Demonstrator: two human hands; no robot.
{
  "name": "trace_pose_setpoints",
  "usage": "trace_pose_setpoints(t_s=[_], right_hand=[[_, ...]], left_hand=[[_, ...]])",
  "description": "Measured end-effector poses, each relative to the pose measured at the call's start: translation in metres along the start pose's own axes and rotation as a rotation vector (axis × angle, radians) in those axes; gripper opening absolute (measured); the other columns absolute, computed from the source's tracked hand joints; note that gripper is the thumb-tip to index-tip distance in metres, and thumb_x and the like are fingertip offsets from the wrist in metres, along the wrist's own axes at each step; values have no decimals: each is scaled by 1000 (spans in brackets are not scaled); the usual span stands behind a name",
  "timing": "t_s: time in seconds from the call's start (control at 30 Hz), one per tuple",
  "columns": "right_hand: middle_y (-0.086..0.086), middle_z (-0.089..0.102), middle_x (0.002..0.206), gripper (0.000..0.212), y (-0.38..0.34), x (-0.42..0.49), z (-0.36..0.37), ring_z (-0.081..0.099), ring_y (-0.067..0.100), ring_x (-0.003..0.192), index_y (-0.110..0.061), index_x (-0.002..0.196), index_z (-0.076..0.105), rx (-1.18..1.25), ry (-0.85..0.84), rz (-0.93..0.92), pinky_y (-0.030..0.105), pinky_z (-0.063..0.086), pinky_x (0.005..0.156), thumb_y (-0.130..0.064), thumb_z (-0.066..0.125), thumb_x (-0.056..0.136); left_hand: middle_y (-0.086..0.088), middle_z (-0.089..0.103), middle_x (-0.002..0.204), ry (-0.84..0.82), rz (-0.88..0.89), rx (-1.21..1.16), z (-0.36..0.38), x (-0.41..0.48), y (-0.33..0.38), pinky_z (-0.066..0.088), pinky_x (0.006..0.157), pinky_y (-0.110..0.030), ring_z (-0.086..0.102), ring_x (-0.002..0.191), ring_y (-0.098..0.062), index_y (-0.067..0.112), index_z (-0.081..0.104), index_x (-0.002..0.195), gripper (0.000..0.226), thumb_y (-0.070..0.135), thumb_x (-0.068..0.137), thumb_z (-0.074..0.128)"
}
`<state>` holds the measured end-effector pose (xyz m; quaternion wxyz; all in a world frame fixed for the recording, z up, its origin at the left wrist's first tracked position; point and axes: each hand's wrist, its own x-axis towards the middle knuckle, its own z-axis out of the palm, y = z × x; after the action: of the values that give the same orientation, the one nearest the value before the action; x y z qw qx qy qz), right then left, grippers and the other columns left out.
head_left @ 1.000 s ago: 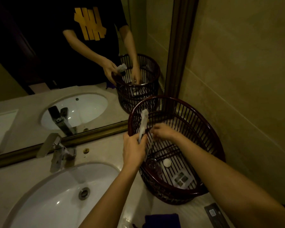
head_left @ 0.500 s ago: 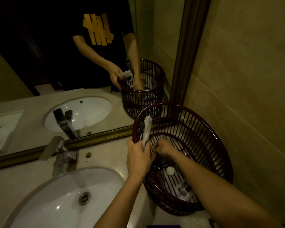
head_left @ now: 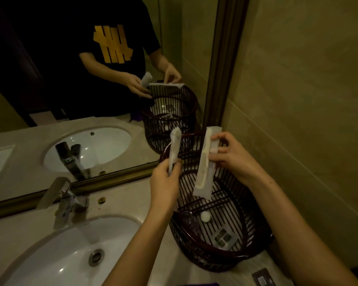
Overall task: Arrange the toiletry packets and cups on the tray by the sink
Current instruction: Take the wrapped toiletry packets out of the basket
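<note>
Holding two long white toiletry packets above a dark slatted basket tray (head_left: 256, 230) on the counter right of the sink (head_left: 50, 259).

Item 1: narrow packet (head_left: 175, 149), upright, lower end wrapped in the closed left hand (head_left: 165, 182), over the tray's near-left rim.

Item 2: wider flat packet (head_left: 205, 168), pinched near its upper end between thumb and fingers of the right hand (head_left: 232, 157), hanging tilted, lower end clear of the tray floor.

Change: half a second ago the right hand was low inside the tray, close against the left; it now stands raised and apart with item 2 lifted out. Judged meaning: both packets are out for sorting, placement not yet done.

Remaining in tray: small white round object (head_left: 206, 216), square printed sachet (head_left: 222, 237), a clear cup-like thing (head_left: 187, 220), hard to make out.

Pose: both forearms reach forward from the lower frame, wrists bent upward. Faucet (head_left: 64, 199) and mirror (head_left: 70, 79) behind.
</note>
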<state>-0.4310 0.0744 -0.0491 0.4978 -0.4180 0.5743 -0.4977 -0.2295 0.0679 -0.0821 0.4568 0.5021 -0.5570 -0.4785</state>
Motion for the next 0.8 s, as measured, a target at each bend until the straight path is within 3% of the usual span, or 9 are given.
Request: trace_pose_setpoints(t_s=[0.07,0.13,0.3,0.4,0.5,0.6,0.67,0.73,0.8], right_hand=[[17,75,96,51,-10,-10,5,74,27,86,-20,125,50,27,-41,-59,34,59,70,6,70,86],[18,74,100,57,-15,-19,13,75,29,90,-24,126,49,-26,-74,-124,37,61,72,6,73,83],[10,72,97,65,-5,-33,35,76,22,81,-36,128,47,-337,-138,-198,38,63,66,-2,77,82],[2,65,91,71,8,-33,49,70,14,74,-40,131,44,-624,-121,-248,28,60,59,-9,80,79],[-1,58,90,73,15,-33,57,63,10,73,-41,134,44,-763,-87,-281,25,57,63,-18,81,77],[-2,57,89,51,11,-31,43,58,3,68,-33,126,55,-653,62,-249,20,53,59,-25,78,82],[-2,61,87,29,14,-22,25,58,6,72,-24,112,63,-730,172,-225,23,50,64,-25,74,86],[-1,66,91,19,25,-13,9,62,12,83,-17,103,66,-936,124,-111,27,52,72,-25,72,87],[4,68,105,23,42,-9,7,65,19,98,-13,109,67,-1182,-109,135,32,54,83,-27,69,90]], left_hand=[[-10,70,108,-140,-166,-244,6,-4,12,59,88,-38,71,98,-19,14,64,114,17,12,99,55],[-15,71,112,-222,-371,-437,12,-7,14,58,92,-46,70,102,-27,10,67,115,21,13,96,59],[-19,67,127,-375,-734,-830,11,-9,-2,44,105,-61,60,122,-40,12,70,123,51,51,95,53],[-11,62,138,-477,-720,-929,6,-10,-9,39,110,-57,56,130,-35,15,60,136,59,56,98,40],[-15,62,134,-439,-718,-959,5,-12,-9,44,106,-54,57,128,-36,8,57,137,51,42,100,47],[-21,68,123,-383,-712,-913,6,-12,-12,56,89,-51,69,110,-35,3,52,138,42,19,99,51],[-27,62,130,-387,-674,-940,6,-12,-16,58,86,-51,67,113,-38,4,44,141,43,9,99,48],[-29,58,134,-402,-639,-980,6,-13,-18,57,89,-53,64,117,-41,7,40,142,43,5,100,46],[-30,56,136,-417,-606,-1001,6,-14,-20,57,88,-53,63,119,-42,7,39,143,44,4,100,45]])
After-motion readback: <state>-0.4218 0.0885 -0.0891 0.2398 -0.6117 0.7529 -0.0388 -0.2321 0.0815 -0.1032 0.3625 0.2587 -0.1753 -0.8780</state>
